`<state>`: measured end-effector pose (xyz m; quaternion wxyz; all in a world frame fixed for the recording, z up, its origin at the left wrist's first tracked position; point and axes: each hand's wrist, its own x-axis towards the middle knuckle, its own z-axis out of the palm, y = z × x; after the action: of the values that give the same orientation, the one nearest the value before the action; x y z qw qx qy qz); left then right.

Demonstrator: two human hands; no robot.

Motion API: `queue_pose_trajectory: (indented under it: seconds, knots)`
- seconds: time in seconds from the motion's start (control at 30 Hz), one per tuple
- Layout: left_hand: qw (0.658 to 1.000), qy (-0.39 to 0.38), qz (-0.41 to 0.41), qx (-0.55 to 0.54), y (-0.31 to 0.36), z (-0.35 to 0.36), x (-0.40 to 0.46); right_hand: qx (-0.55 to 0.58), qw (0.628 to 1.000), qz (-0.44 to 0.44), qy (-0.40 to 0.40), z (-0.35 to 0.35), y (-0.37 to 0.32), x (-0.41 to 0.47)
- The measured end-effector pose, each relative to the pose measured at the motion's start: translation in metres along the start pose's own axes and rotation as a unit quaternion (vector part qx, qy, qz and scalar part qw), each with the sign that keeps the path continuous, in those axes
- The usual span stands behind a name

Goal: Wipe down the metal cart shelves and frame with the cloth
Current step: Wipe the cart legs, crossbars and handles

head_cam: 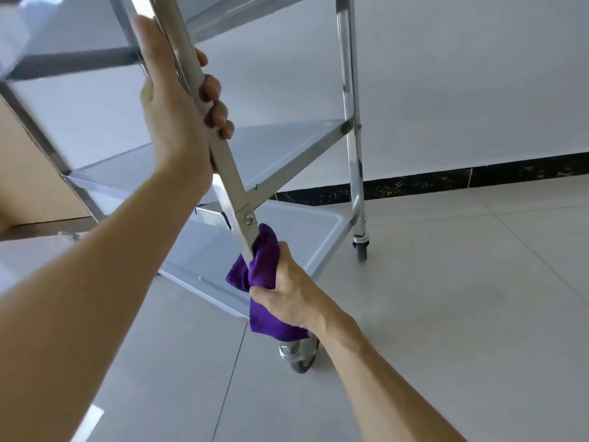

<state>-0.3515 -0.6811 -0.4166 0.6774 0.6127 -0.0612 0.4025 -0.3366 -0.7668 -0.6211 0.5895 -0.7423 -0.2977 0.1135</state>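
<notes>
- Floor (pixel 446 314): you stand on large, pale grey, glossy tiles with thin dark joints between them.
- Wall (pixel 462 74): plain white, ending at a black skirting strip (pixel 446 180) with light flecks where it meets the floor.
- At the left edge, a tan panel (pixel 25 173) shows behind the cart frame; what it belongs to cannot be determined.
- Metal cart (pixel 287 148): it occupies the upper left and centre of your view. Three shelves are visible, one above the other: the top shelf (pixel 242 11) only by its underside edge, the middle shelf (pixel 280 145), and the bottom shelf (pixel 287 237), a shallow tray with a raised rim.
- Three upright legs are visible: the near leg (pixel 223 151), the far right leg (pixel 352 148) and a blurred leg (pixel 38 135) at the left.
- Two castors are visible: one (pixel 361 250) under the far right leg, one (pixel 299 358) under the near leg.
- Left hand (pixel 172 100): your fingers curl round the near leg above the middle shelf, gripping it.
- Right hand (pixel 290 291): it grips the one purple cloth (pixel 264 272), bunched and wrapped round the near leg just below the bolted joint (pixel 248 219), at the level of the bottom shelf. A tail of cloth hangs below your hand, above the near castor.
</notes>
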Motion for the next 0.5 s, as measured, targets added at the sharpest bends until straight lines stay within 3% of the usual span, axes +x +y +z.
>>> queue_pose_trajectory:
  seconds: [0.23, 0.5]
  knots:
    - [0.999, -0.009, -0.024, -0.021, 0.021, -0.056, -0.006, -0.109, 0.987, 0.041, -0.108, 0.03, -0.029, -0.001]
    - [0.997, 0.04, 0.049, 0.054, 0.066, -0.171, -0.029, -0.148, 0.972, 0.035, -0.177, 0.138, -0.073, -0.015]
